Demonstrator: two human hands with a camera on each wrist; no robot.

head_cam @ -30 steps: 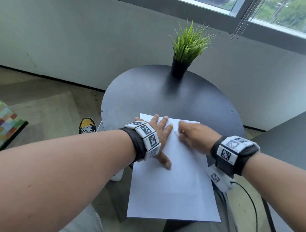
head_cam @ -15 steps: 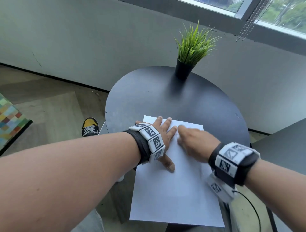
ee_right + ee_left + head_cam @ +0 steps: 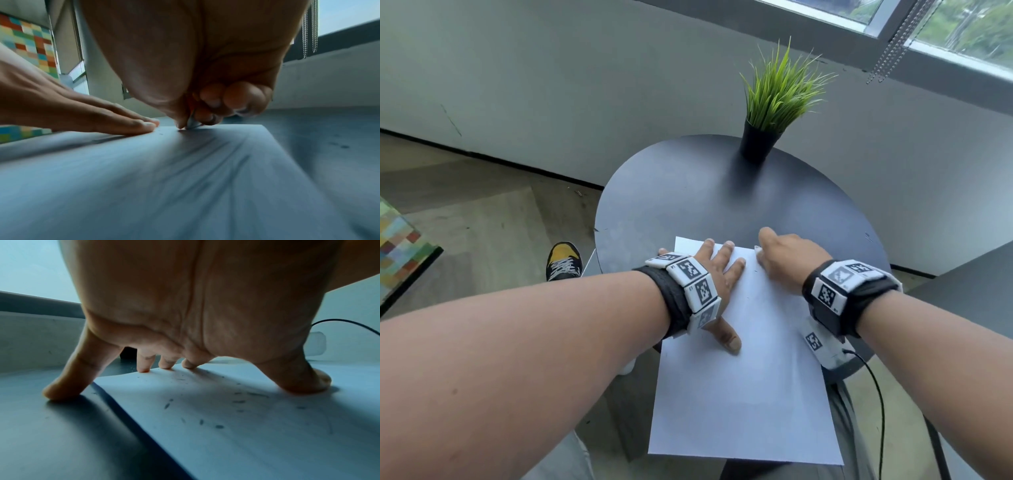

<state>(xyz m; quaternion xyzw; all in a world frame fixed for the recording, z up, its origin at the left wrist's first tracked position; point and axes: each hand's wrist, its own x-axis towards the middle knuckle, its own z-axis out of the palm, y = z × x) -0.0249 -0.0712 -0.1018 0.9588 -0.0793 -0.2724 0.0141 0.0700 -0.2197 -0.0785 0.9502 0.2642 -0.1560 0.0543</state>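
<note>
The fingers (image 3: 242,97) of the right hand (image 3: 787,260) are curled in tight. Thumb and forefinger pinch a small grey tip (image 3: 193,123), and its point touches the paper (image 3: 750,394) close to the far edge, toward the right corner. The fist hides the rest of it, so I cannot tell what it is.

Just beside it, the left hand (image 3: 717,277) is spread wide and holds nothing. Three fingertips (image 3: 144,365) press on the sheet's far edge, and the thumb (image 3: 300,381) presses down nearer the middle. The little finger (image 3: 68,381) lands off the left edge on the table (image 3: 688,192). The palm arches clear of the sheet. Dark flecks and faint smudges mark the paper under and around this hand.

The paper lies flat on the near part of the round dark table, and its near half juts out past the rim over the person's lap. Both wrists wear black bands (image 3: 695,284) with checkered white tags, and a thin black cable (image 3: 878,394) trails from the right one. At the table's far side, well apart from the hands, a grassy plant (image 3: 782,89) stands in a black pot (image 3: 758,144). A yellow-toed shoe (image 3: 563,262) shows on the floor to the left of the table.
</note>
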